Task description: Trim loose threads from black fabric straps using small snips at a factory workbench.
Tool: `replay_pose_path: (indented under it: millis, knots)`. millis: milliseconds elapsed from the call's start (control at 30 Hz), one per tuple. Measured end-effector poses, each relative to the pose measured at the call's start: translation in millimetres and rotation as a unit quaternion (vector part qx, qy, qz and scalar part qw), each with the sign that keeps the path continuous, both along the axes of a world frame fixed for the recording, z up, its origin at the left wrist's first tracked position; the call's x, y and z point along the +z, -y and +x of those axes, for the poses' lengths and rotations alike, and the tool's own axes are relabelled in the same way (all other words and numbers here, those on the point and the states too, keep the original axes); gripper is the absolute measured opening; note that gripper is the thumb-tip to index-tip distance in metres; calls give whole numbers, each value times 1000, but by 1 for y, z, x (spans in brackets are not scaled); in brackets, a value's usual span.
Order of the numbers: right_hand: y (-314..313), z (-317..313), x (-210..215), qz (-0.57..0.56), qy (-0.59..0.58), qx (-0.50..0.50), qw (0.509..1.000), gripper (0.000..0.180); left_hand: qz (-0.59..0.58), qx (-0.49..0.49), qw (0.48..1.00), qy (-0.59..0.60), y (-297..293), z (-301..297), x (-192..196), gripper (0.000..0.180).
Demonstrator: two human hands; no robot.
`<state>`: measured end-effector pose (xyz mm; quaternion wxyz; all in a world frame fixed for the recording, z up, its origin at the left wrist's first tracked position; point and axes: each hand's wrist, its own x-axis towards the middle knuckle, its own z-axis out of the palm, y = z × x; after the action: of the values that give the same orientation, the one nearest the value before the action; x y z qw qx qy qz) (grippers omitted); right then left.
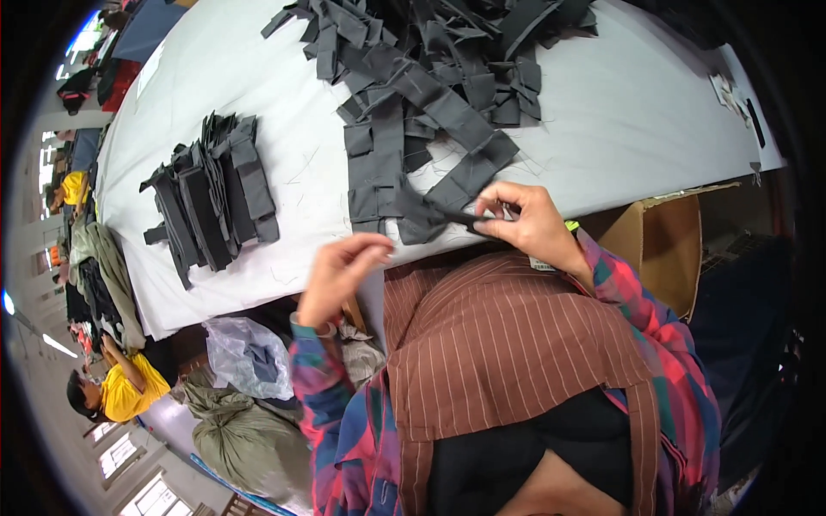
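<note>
Right hand [527, 225] pinched dark strip [458, 218]; left hand [342, 271] half-spread, apparently empty. Snag looked possible: strip overlapped loose pile [479, 92].

Widest free rm: R part of white cloth-covered table [637, 112], bare from heap outward; hand could pass low. 2nd lane btwn tall loose heap of dark grey fabric strips [465, 69], blocking far ctr, & upright-sided stack of dark grey folded strips [211, 193] at L; only fine loose threads in it. Front ctr tight: heap's strips run to nr edge, R hand [529, 225] there pinching narrow dark fabric strip [465, 219], L hand [340, 271] at edge too. Below edge R: open brown cardboard box [654, 249]. Below L: clear plastic bag [249, 357], olive-green cloth bundle [249, 439] crowd L forearm.
</note>
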<state>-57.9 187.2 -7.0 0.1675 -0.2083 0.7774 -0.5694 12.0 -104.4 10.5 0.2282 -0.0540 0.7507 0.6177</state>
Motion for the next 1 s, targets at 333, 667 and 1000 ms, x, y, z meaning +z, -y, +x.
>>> replay_pose_path:
  millis: [333,667,1000]
  knots:
    - [21,8,16,-171,201,-36,964,19,347,241,905,-43,-103,-11,-24,40]
    - [17,11,17,-169,184,45,967,18,504,331,798,6,-103,-22,-6,47]
    - [23,12,29,-160,70,6,985,25,543,259,798,42,-99,-16,-14,63]
